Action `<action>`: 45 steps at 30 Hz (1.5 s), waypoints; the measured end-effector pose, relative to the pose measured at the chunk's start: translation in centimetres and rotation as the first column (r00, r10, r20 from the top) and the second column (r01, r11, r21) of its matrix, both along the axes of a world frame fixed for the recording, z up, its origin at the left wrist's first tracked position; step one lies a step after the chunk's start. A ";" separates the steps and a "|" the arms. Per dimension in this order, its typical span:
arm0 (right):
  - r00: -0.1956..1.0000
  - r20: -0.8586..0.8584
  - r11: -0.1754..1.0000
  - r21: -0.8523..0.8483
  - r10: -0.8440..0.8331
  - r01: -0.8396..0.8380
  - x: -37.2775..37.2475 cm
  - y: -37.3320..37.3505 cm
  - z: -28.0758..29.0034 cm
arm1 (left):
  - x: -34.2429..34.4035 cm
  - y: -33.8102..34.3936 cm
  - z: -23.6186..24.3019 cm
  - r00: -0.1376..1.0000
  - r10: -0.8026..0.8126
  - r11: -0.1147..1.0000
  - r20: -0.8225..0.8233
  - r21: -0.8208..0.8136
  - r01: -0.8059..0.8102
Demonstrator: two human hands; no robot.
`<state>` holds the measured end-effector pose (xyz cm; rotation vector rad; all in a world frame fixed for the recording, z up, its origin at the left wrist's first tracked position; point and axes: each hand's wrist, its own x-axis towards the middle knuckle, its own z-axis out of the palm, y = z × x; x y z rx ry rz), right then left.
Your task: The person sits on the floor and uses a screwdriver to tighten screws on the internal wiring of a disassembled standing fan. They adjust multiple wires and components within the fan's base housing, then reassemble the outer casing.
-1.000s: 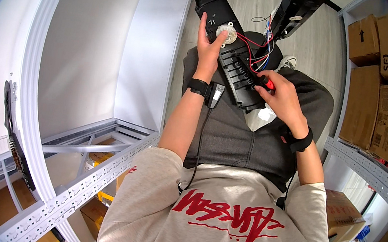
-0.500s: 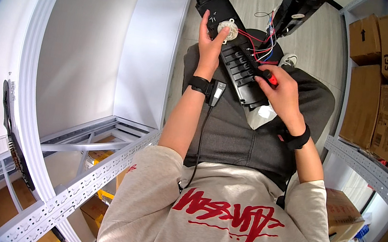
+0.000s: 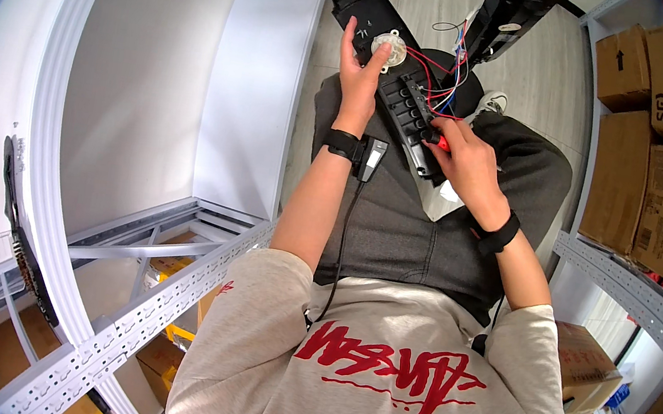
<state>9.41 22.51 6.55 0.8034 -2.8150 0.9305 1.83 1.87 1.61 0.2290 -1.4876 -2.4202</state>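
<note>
A long black plastic panel [image 3: 374, 7] lies slantwise over my lap. My left hand [image 3: 358, 85] grips its left edge, the thumb pressed on a round whitish part [image 3: 387, 53] and the index finger stretched along the panel; the other fingers are hidden. Small screws [image 3: 362, 33] lie beside that finger. Closer to me, a black strip with a row of round knobs [image 3: 413, 110] sits on the panel. My right hand [image 3: 475, 167] is closed round a red-and-black screwdriver [image 3: 443, 143] at the strip's right side; its tip is hidden.
Red, white and blue wires [image 3: 450, 89] run from the panel towards a tall black housing [image 3: 513, 21] beyond it. Cardboard boxes [image 3: 616, 177] fill the shelf on the right. A metal rack [image 3: 141, 320] stands on the left. A cable [image 3: 342, 250] hangs from my left wrist.
My right hand has moved left with the screwdriver, over the knob strip, and covers more of the handle. The knob strip has shifted slightly. My left hand stays in place.
</note>
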 end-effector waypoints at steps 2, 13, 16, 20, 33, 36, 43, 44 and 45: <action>1.000 -0.002 1.000 0.010 0.014 -0.014 0.0 0.0 0.1 | 0.0 -0.1 0.1 1.000 -0.002 1.000 -0.004 0.013 0.002; 0.999 0.001 0.998 0.045 0.043 -0.043 0.2 -0.1 0.7 | 0.0 -0.1 -0.3 1.000 0.001 1.000 -0.009 0.019 0.000; 0.999 0.029 0.998 0.059 0.036 -0.038 0.1 0.0 0.5 | 0.0 0.0 0.0 1.000 0.000 1.000 -0.010 -0.004 0.000; 0.995 0.097 0.997 0.072 0.005 -0.012 0.3 0.4 1.2 | 0.2 0.0 0.3 1.000 0.000 0.999 0.010 -0.047 0.000; 0.799 0.548 0.831 -0.302 -0.249 0.466 -11.3 2.0 0.7 | -0.3 0.2 -0.7 0.999 -0.043 0.998 0.027 -0.048 0.044; 0.733 0.664 0.820 -0.332 -0.148 0.466 -12.6 0.6 1.6 | -0.4 0.4 -1.1 0.999 -0.020 0.996 0.029 -0.087 0.023; 0.800 0.599 0.851 -0.397 -0.044 0.344 -14.2 -0.5 0.2 | -1.9 0.7 -0.4 0.997 -0.030 0.999 0.064 -0.022 0.031; 0.808 0.588 0.863 -0.381 -0.049 0.330 -14.2 -0.4 0.3 | -2.0 0.7 0.1 0.997 -0.026 1.000 0.067 0.000 0.026; 0.815 0.576 0.875 -0.366 -0.055 0.318 -14.2 -0.2 0.2 | -2.2 0.7 0.6 0.997 -0.010 0.999 0.071 -0.039 0.013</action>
